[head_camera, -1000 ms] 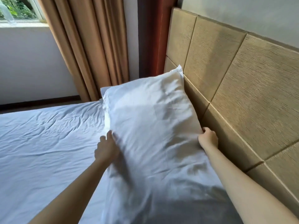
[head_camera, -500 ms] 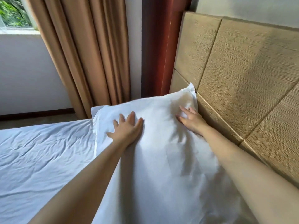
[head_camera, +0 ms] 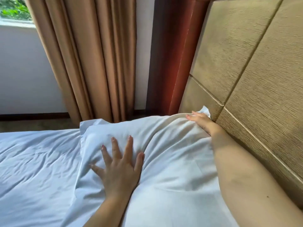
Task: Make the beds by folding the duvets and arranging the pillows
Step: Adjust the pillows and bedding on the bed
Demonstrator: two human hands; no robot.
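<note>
Where the pillow lies: the white pillow [head_camera: 172, 145] fills the lower centre of the frame, flat on the bed, with its right edge against the headboard [head_camera: 254, 71] and its far end pointing at the curtain.
Left hand: the left hand [head_camera: 119, 171] lies palm down on the pillow's left half, fingers straight and spread wide. It grips nothing, and the cloth creases and sinks around it.
Right hand: the right hand [head_camera: 202, 122] sits at the pillow's far right corner, just beside the headboard. Its fingers lie stretched over the cloth rather than curled round it, though it is slightly blurred.
Right forearm: it runs along the pillow's right edge, between pillow and headboard, out to the lower right of the frame.
Sheet: a wrinkled white sheet [head_camera: 36, 169] covers the mattress across the lower left.
Headboard surface: tan textured panels with seams between them, filling the right side.
Curtain: the tan curtain [head_camera: 91, 59] hangs in folds at upper centre.
Wooden post: a red-brown wooden post [head_camera: 170, 54] stands between curtain and headboard.
Window: the window [head_camera: 14, 12] shows green leaves at the upper left, above a white wall [head_camera: 21, 71].
</note>
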